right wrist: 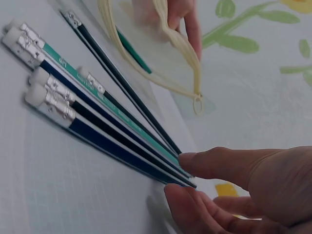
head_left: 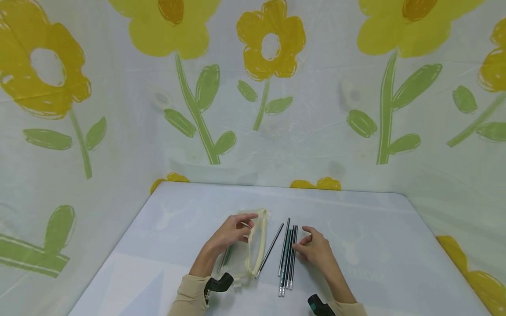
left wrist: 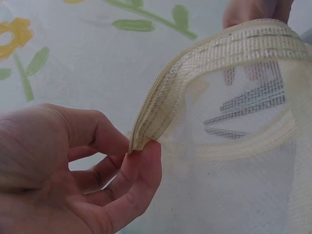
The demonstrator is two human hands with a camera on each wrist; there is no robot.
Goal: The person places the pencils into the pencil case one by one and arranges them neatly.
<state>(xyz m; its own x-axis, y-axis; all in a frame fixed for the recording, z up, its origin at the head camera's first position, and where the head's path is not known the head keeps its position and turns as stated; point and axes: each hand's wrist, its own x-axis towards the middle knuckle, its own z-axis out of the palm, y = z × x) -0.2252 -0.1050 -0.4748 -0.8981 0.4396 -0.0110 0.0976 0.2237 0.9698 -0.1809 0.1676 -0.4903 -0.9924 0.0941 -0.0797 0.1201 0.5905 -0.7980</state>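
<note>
My left hand [head_left: 233, 230] pinches the zipper edge of a pale yellow mesh pouch [left wrist: 234, 46] between thumb and fingers. The pouch mouth gapes, and green pencils [head_left: 226, 258] show through its mesh. Beside it, several dark and green pencils [right wrist: 112, 114] with silver ferrules and white erasers lie in a loose bundle. My right hand [head_left: 314, 248] is at the far ends of these pencils, thumb and fingertips spread on either side in the right wrist view. A single dark pencil [head_left: 271, 249] slants between the bundle and the pouch.
The white table [head_left: 375, 254] has faint printed shapes, and its far edge [head_left: 257, 186] meets a flower-printed curtain [head_left: 316, 109]. More curtain hangs at the left and right sides. Dark wrist cameras [head_left: 219, 283] sit over beige sleeves [head_left: 189, 294].
</note>
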